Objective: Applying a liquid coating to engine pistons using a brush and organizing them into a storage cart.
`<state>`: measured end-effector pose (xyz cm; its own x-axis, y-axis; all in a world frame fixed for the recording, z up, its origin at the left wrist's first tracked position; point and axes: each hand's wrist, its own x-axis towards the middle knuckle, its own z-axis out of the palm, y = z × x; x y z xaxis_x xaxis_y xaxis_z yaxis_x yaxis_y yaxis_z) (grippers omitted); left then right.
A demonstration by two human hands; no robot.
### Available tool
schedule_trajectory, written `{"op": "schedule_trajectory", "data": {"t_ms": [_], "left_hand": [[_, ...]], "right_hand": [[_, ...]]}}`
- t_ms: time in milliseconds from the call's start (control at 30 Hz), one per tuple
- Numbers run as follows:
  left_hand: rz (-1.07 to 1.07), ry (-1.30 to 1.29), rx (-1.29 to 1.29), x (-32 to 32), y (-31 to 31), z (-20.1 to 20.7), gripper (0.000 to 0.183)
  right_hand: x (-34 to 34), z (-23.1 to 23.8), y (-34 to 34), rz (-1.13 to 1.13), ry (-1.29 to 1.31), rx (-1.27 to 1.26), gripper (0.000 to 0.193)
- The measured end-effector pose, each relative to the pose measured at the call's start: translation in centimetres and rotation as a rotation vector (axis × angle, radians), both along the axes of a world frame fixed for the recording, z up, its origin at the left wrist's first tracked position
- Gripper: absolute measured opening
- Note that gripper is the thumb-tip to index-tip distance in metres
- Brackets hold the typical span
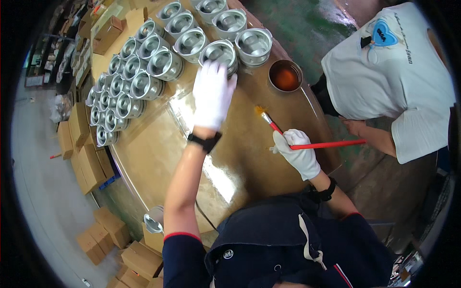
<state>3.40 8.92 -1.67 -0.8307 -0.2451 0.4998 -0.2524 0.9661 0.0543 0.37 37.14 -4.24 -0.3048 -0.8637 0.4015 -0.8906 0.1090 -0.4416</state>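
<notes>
Many silvery metal pistons (158, 65) stand in rows on the brown table, hollow side up. My left hand (211, 98), in a white glove, reaches to a piston (218, 49) at the near edge of the rows. Its fingers bend over that piston's near rim, with the thumb lower at the right; the fingertips are partly hidden. In a white glove too, my right hand (300, 153) is closed around a red-handled brush (273, 126). The brush's yellowish bristles point away over the table, while a long red rod sticks out of this hand to the right.
A round tin (285, 76) of reddish-brown liquid stands near the table's right edge. Beyond that edge is a person (384, 81) in a light T-shirt. Cardboard boxes (89, 161) are stacked at the left, and a dark cable (205, 214) runs by the table's near edge.
</notes>
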Motion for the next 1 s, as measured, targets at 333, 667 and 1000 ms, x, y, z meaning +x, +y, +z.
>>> {"op": "schedule_trajectory", "data": {"t_ms": [333,667,1000], "left_hand": [[0.867,-0.263,0.130,36.6,5.3,3.8,0.043],[1.220,-0.794,0.260,52.2,6.5,-1.4,0.053],[0.797,0.245,1.403,43.9,7.7,5.3,0.030]], "right_hand": [[-4.1,2.1,-1.2,-0.364,-0.935,-0.170,0.036],[-10.0,0.0,-3.4,-0.585,-0.902,-0.027,0.050],[-5.6,2.6,-4.8,-0.494,-1.172,-0.159,0.048]]}}
